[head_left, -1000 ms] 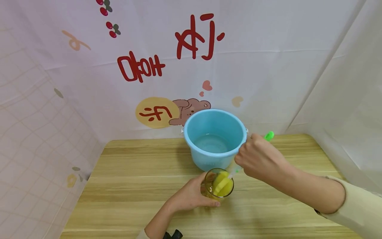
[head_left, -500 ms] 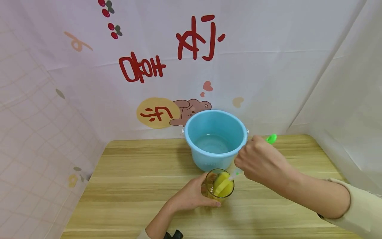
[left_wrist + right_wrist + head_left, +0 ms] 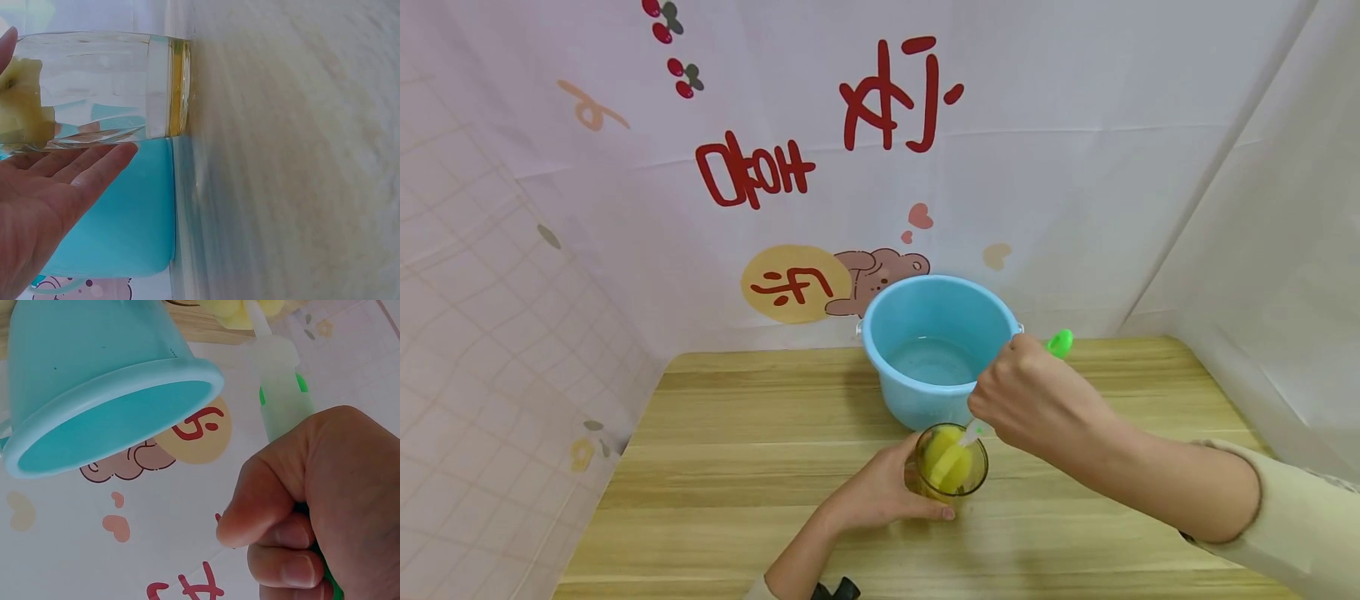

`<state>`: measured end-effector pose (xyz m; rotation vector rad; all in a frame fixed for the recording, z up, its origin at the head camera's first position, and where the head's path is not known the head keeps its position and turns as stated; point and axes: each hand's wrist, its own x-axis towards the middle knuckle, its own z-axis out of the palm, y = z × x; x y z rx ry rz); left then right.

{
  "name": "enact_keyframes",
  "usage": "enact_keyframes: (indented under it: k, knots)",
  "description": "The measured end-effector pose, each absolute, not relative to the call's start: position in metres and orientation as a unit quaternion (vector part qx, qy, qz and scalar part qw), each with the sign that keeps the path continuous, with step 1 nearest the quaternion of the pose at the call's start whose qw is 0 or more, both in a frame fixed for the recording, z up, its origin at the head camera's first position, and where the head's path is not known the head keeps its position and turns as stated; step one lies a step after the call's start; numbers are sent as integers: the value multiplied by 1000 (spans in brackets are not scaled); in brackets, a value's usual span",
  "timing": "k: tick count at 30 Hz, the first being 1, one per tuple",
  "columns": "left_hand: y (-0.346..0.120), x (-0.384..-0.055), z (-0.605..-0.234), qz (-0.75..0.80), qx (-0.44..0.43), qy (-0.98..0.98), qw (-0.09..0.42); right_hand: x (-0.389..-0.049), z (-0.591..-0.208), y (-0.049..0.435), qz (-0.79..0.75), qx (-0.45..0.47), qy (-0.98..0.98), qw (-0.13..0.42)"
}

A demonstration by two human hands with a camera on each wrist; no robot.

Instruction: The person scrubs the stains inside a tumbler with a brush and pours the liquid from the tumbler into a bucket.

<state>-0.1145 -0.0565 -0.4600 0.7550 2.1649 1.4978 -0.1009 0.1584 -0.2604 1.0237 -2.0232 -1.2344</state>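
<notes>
Left fingers [image 3: 103, 170] hold the glass [image 3: 103, 69], right fingers [image 3: 297, 570] grip the brush [image 3: 281, 409], so gentle turns of its yellow sponge [image 3: 952, 468] should work best.

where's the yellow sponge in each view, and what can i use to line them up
Head: the yellow sponge is inside the glass, just below and right of centre.
Left wrist: sponge at the left edge, upper half.
Right wrist: sponge cut by the top edge, right of centre, at the handle's end.
Shared landmark: the blue bucket.
</notes>
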Motion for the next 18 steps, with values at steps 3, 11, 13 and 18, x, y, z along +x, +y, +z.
enact_keyframes:
  k: [3,11,13,18]
  knots:
    - [-57,-115,-461,538,268,773,203,-102,-260,156,-455,384,-759,265]
    - [-58,-116,-462,550,277,761,202,-115,-258,155,-447,391,-765,250]
    - [-58,-117,-462,550,282,761,198,-118,-258,156,-446,393,-766,246]
    - [-58,-117,-462,543,289,765,192,-123,-258,162,-434,394,-777,230]
